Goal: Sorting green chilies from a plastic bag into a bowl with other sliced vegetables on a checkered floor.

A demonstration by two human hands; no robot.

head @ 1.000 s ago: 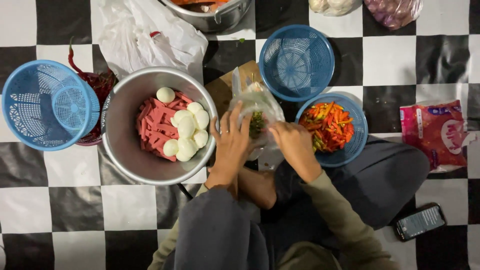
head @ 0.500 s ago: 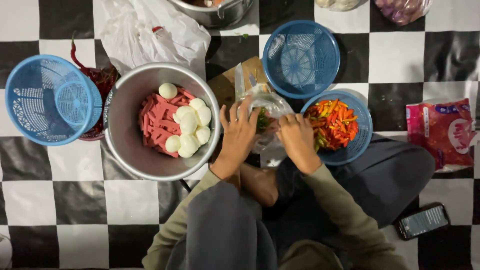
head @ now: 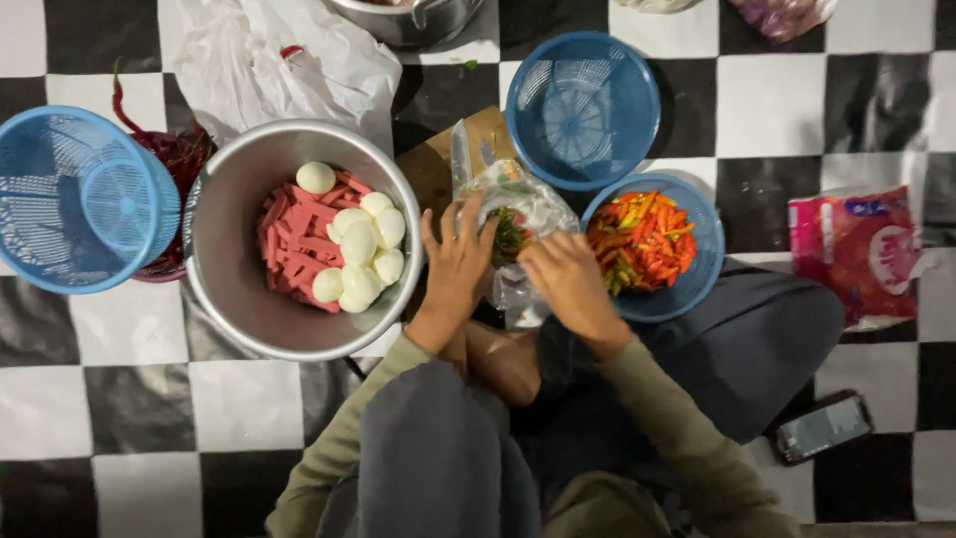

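I sit on a checkered floor. Both hands hold a clear plastic bag (head: 526, 211) with green chilies inside, over a wooden board (head: 438, 164). My left hand (head: 455, 261) grips the bag's left side, fingers spread upward. My right hand (head: 566, 282) grips its right side. To the left stands a metal pot (head: 239, 299) with pink sausage pieces and several peeled white eggs (head: 357, 244). To the right a blue bowl (head: 697, 284) holds cut red and orange chilies (head: 642, 242).
An empty blue basket (head: 583, 108) lies behind the bag, another blue basket (head: 80, 199) at far left over dried red chilies (head: 169, 154). A white plastic bag (head: 279, 65), a metal pot (head: 408, 15), a red packet (head: 856, 254) and a phone (head: 822, 426) lie around.
Both hands have shifted slightly on the bag, and the left hand's fingers have spread higher on it. The view has drifted a little; nothing else moved.
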